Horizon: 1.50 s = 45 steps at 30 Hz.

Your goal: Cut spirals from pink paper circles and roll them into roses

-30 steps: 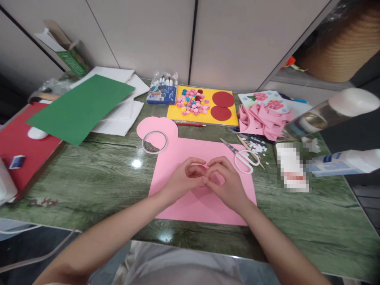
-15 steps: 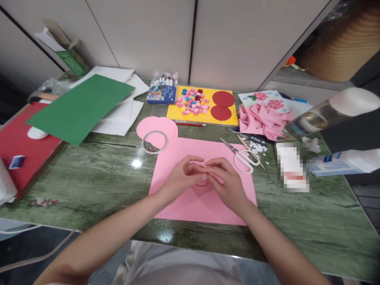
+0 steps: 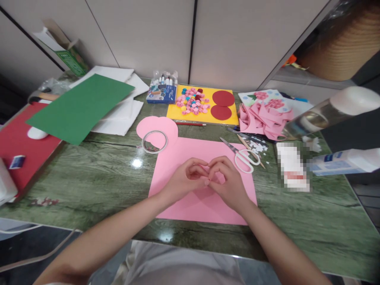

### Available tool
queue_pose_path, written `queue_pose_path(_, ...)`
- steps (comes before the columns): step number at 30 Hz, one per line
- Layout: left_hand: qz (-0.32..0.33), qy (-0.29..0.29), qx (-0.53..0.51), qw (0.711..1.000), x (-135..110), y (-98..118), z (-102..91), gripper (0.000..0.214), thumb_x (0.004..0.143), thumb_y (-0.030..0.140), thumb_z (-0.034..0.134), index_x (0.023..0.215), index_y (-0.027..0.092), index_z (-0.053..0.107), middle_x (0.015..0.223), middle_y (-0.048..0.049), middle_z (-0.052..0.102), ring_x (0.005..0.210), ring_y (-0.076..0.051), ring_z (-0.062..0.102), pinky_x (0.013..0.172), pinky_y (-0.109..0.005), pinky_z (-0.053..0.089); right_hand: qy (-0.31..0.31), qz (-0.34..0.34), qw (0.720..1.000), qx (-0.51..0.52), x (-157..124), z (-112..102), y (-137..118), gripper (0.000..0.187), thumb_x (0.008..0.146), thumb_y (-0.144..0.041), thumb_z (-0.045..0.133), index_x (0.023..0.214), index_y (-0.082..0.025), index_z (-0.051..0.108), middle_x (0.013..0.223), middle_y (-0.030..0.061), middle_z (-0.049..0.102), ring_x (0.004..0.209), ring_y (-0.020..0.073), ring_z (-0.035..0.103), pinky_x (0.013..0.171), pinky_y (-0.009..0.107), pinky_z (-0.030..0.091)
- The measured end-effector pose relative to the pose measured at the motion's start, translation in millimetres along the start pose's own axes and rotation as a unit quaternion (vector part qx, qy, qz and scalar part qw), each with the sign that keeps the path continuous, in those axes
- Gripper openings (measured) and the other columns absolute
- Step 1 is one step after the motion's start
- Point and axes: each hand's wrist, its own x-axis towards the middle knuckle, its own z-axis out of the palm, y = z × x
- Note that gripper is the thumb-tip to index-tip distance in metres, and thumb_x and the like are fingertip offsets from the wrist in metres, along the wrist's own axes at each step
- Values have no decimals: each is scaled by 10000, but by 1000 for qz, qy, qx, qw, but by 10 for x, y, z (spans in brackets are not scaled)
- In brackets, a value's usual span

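Observation:
My left hand [image 3: 182, 180] and my right hand [image 3: 228, 182] meet above a large pink paper sheet [image 3: 178, 152] on the green table. Both have their fingers curled and pinched together over a small pink paper piece [image 3: 204, 183] held between the fingertips. Most of that piece is hidden by my fingers. White-handled scissors [image 3: 242, 156] lie on the sheet just right of my right hand. A roll of tape [image 3: 154, 141] rests on a pink paper circle [image 3: 145, 126] beyond my left hand.
At the back lie a yellow sheet [image 3: 175, 113] with small coloured discs [image 3: 192, 102] and two red circles [image 3: 222, 105], a marker box [image 3: 162, 93], a pile of pink scraps [image 3: 261, 116], a green sheet [image 3: 80, 105]. A bottle [image 3: 329, 113] and glue tube [image 3: 344, 161] stand right.
My fingers have worked the small pink piece: they flattened forward half a second ago and are curled up in a pinch again now. The hands stay in the same spot.

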Motion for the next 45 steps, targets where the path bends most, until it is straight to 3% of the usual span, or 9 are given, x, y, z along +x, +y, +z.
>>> queue_pose_path(14,-50,13,-58,997,-11,49,-39,417,638,203,681,1013,207,500,764,11,586,648,-88,538,632,-256,443,2,-84,995,-55,-9,-56,-27,94,742,-150,606,796,-227,606,879,36,527,858,167,537,765,326,458)
queue_pose_path(22,-44,8,-55,997,-9,64,-38,377,653,149,645,999,206,504,744,16,573,683,-101,549,659,-273,455,-28,-110,993,-45,-36,-15,34,272,814,-123,506,1014,-280,602,951,43,529,905,165,538,758,330,479)
queue_pose_path(28,-55,13,-37,998,-25,71,-23,388,662,187,655,1012,214,489,821,-2,586,692,-108,565,672,-294,459,22,-83,995,-59,-29,-18,40,157,761,-133,584,857,-251,625,893,30,539,858,168,542,758,336,468)
queue_pose_path(34,-47,5,-27,999,-18,71,-6,393,651,206,671,1000,205,491,813,-4,587,733,-112,552,649,-257,436,33,-61,997,-46,-9,-30,15,112,708,-126,631,696,-221,573,841,14,534,821,164,543,734,316,456)
queue_pose_path(40,-7,-13,-13,1000,-9,22,16,392,625,194,696,971,180,512,777,4,594,770,-104,557,724,-248,406,13,-62,997,-41,-14,-7,28,137,683,-115,634,677,-214,539,844,11,522,811,163,538,722,307,452)
queue_pose_path(45,-33,-1,-25,999,-22,20,14,390,625,224,692,972,195,518,751,12,582,724,-105,553,659,-237,409,2,-67,997,-44,-16,-2,20,121,707,-121,618,694,-216,545,855,18,518,824,162,535,733,311,456)
